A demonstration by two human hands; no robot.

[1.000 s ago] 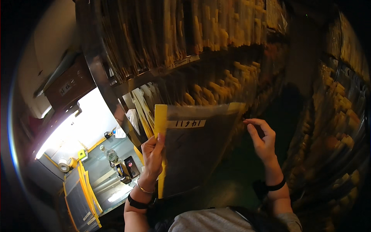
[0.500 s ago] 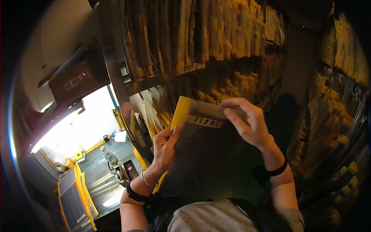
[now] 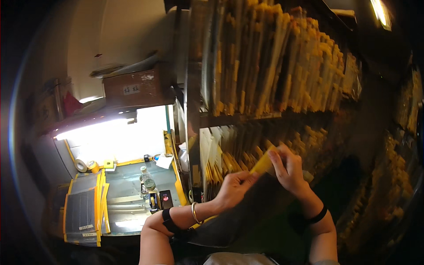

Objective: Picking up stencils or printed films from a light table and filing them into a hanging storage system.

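Note:
A dark, see-through sheet (image 3: 238,216) with a yellow edge strip hangs in front of me, tilted with its lower part near my body. Thumb and fingers of my left hand (image 3: 234,190) pinch the yellow strip (image 3: 262,164) at its lower end. At the strip's upper end, my right hand (image 3: 290,170) is closed on the sheet's corner. The label that showed on the sheet before is not visible from this angle. Just beyond my hands stands a shelf row of similar yellow-edged sheets (image 3: 229,161), packed upright.
An upper shelf holds tightly packed yellow-edged sheets (image 3: 269,62). At left, a brightly lit glass-topped table (image 3: 128,181) bears a stack of dark yellow-edged sheets (image 3: 81,207), tape rolls (image 3: 81,165), a clear bottle (image 3: 148,179) and a phone (image 3: 166,199). More shelving (image 3: 371,198) lines the right.
My view has swung left, bringing in more of the lit table. The sheet has tipped, hiding its label. My right hand has come closer to the yellow strip.

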